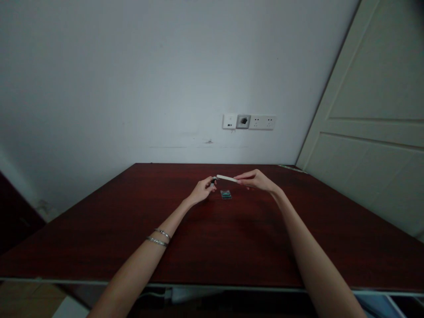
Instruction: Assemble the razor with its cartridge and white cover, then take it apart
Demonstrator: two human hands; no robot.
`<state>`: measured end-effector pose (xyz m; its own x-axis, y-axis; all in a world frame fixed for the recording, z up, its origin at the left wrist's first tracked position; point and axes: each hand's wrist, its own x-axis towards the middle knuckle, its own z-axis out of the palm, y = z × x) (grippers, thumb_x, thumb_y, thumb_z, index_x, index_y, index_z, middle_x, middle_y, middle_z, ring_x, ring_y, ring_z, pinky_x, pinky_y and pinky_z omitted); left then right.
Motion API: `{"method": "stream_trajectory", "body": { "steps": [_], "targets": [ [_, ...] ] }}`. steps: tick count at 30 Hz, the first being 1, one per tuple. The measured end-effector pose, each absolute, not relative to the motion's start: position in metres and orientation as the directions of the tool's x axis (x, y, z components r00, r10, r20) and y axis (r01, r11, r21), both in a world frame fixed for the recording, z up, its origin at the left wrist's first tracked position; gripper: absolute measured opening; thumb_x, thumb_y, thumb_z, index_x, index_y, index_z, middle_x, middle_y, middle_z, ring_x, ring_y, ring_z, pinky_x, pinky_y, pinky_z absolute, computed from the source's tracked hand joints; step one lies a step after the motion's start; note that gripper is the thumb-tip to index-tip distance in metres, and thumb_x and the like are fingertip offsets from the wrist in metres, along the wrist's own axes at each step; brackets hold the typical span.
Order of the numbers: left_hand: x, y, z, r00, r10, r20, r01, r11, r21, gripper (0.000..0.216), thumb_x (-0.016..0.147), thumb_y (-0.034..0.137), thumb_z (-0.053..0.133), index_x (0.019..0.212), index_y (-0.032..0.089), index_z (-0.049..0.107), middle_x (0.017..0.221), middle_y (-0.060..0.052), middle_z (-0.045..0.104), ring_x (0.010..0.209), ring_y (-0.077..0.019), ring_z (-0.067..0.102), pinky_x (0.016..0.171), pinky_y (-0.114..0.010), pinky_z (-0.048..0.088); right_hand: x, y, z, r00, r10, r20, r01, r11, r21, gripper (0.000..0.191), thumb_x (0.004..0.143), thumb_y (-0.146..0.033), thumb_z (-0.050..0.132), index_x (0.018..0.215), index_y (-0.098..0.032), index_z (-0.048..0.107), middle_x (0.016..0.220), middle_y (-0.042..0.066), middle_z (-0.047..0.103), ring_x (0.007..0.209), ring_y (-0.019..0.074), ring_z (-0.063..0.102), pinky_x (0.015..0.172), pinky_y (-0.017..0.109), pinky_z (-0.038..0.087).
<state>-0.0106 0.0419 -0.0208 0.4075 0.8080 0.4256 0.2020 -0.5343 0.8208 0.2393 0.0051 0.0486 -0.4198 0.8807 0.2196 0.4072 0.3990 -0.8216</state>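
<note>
My left hand (202, 190) is closed around a small lighter (213, 182) with a dark, metallic top and a paler body. In my right hand (255, 180), a slim white stick (226, 178), like a candle, is pinched between thumb and fingers at its right end. The stick lies almost level, its free left tip right by the lighter's top. Whether the two touch I cannot tell, and no flame shows. Below both hands, a small clear case (226, 194) with something green in it rests on the dark red table (185, 247).
A pale wall (159, 88) rises behind the table, with sockets (261, 122) and a plug-like dark fitting (244, 121). To the right stands a light panelled door (371, 115). Under the table's front edge, a white cable (152, 293) runs near a white object.
</note>
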Motion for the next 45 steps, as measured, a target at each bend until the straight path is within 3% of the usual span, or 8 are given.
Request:
{"method": "stream_trajectory", "body": {
  "steps": [4, 8, 33, 45],
  "targets": [
    [-0.009, 0.04, -0.019, 0.416, 0.8, 0.432, 0.2, -0.544, 0.815, 0.014, 0.075, 0.016, 0.053, 0.089, 0.016, 0.055, 0.079, -0.002, 0.061, 0.071, -0.0112, 0.059, 0.071, -0.023, 0.046, 0.231, 0.004, 0.048, -0.432, 0.859, 0.273, 0.388, 0.451, -0.804, 0.044, 0.07, -0.041, 0.064, 0.104, -0.014, 0.068, 0.058, -0.001, 0.058, 0.047, 0.0063, 0.042, 0.044, 0.019, 0.034],
    [-0.01, 0.043, -0.02, 0.428, 0.786, 0.445, 0.16, -0.551, 0.819, 0.012, 0.074, 0.016, 0.053, 0.086, 0.015, 0.054, 0.078, -0.001, 0.06, 0.072, -0.0108, 0.059, 0.072, -0.023, 0.045, 0.238, 0.006, 0.046, -0.442, 0.868, 0.228, 0.409, 0.421, -0.81, 0.044, 0.07, -0.041, 0.063, 0.105, -0.014, 0.067, 0.056, -0.002, 0.056, 0.047, 0.0065, 0.041, 0.044, 0.02, 0.035],
    [-0.007, 0.048, -0.022, 0.436, 0.802, 0.408, 0.112, -0.498, 0.86, 0.018, 0.074, 0.016, 0.055, 0.09, 0.013, 0.05, 0.073, -0.002, 0.061, 0.063, -0.0104, 0.061, 0.057, -0.02, 0.045, 0.234, 0.017, 0.039, -0.401, 0.842, 0.361, 0.373, 0.51, -0.775, 0.039, 0.068, -0.043, 0.065, 0.098, -0.02, 0.071, 0.074, 0.004, 0.068, 0.054, 0.0099, 0.046, 0.05, 0.024, 0.038],
    [-0.008, 0.053, -0.025, 0.428, 0.794, 0.432, 0.13, -0.527, 0.84, 0.019, 0.074, 0.017, 0.056, 0.092, 0.013, 0.051, 0.075, -0.002, 0.062, 0.064, -0.0105, 0.061, 0.059, -0.021, 0.046, 0.229, 0.017, 0.037, -0.38, 0.833, 0.403, 0.362, 0.535, -0.763, 0.038, 0.069, -0.043, 0.064, 0.099, -0.019, 0.071, 0.077, 0.005, 0.069, 0.054, 0.0098, 0.047, 0.049, 0.024, 0.038]
  ]
}}
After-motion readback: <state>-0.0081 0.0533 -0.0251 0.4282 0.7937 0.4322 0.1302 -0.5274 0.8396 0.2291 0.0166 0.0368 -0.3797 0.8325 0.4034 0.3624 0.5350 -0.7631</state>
